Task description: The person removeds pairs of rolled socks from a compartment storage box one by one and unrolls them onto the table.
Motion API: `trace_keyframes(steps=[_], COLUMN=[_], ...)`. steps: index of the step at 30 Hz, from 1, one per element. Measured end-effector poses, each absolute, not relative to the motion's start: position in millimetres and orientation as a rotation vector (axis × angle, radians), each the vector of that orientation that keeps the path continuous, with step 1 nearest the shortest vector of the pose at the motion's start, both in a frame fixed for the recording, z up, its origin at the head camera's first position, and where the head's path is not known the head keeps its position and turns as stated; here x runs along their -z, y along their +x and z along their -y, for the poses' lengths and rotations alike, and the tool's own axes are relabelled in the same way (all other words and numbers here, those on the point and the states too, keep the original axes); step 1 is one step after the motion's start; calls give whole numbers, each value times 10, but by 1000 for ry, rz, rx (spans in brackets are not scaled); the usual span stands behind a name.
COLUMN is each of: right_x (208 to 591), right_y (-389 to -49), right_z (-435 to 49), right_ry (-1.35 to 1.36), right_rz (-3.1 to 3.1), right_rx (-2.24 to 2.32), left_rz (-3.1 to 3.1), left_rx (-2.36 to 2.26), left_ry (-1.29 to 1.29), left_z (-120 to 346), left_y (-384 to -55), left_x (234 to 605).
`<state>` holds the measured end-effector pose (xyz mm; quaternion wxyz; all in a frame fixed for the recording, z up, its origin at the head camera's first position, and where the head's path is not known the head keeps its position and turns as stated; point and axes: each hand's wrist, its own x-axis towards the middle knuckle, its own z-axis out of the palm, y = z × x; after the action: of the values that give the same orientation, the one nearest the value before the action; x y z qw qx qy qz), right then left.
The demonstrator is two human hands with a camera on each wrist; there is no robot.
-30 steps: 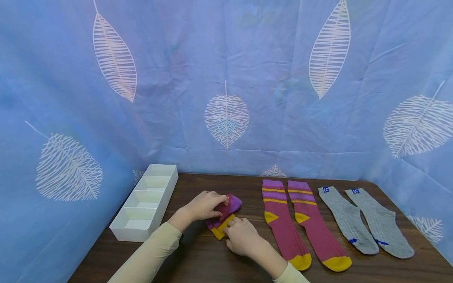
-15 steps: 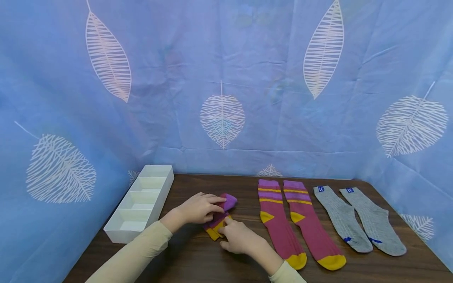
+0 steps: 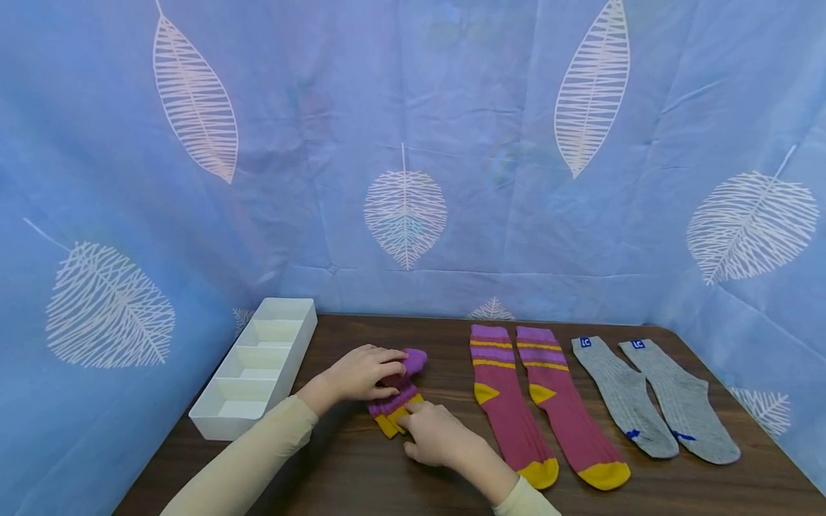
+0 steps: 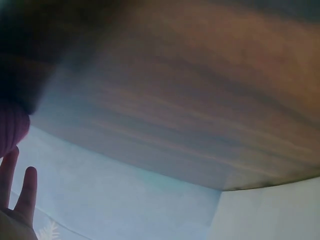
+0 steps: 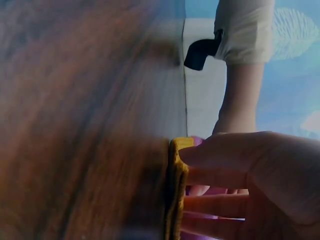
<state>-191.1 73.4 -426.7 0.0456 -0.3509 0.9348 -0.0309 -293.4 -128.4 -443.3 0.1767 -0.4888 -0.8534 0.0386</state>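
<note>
A folded maroon, purple and yellow striped sock [image 3: 416, 361] lies on the table; whether it is one sock or a pair is hard to tell. My left hand [image 3: 366, 373] holds its far part from above, fingers curved over it and thumb on the near side. A rounded purple end shows past those fingertips. My right hand [image 3: 439, 432] presses the near yellow-banded part with its fingertips. In the right wrist view, the fingers and thumb touch the yellow edge [image 5: 176, 185] and look fairly straight. The left wrist view shows only two fingers and a bit of purple knit [image 4: 12, 127].
A white divided box [image 3: 288, 376] with several compartments stands at the left. Two maroon striped socks [image 3: 516, 423] lie flat to the right of my hands. Beyond them are two grey socks [image 3: 626, 394]. A blue leaf-print curtain [image 3: 310, 201] hangs behind the dark wooden table [image 3: 348, 473].
The folded sock's maroon part has been drawn back under my left hand, and its purple end has become smaller and more rounded. My right hand stays on the yellow-banded part. The head view has shifted slightly.
</note>
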Motion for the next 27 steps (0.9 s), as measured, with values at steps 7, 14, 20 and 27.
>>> trace_keyframes(steps=[7, 14, 20, 27], right_x=[4276, 4270, 4244, 4242], right_y=[-1783, -1721, -1705, -1703], right_z=[-649, -562, -535, -539], right_ry=[-1019, -961, -920, -933], right_rz=[-2932, -2953, -2932, -2949], right_rx=[-71, -184, -185, -163], left_rz=[2367, 2362, 2370, 2503], left_rx=[-61, -141, -247, -288], left_ry=[-1336, -1339, -1316, -1236], left_z=[1356, 1294, 1224, 1178], left_y=[-3007, -3024, -3013, -3044], left_x=[4453, 4431, 4424, 4430])
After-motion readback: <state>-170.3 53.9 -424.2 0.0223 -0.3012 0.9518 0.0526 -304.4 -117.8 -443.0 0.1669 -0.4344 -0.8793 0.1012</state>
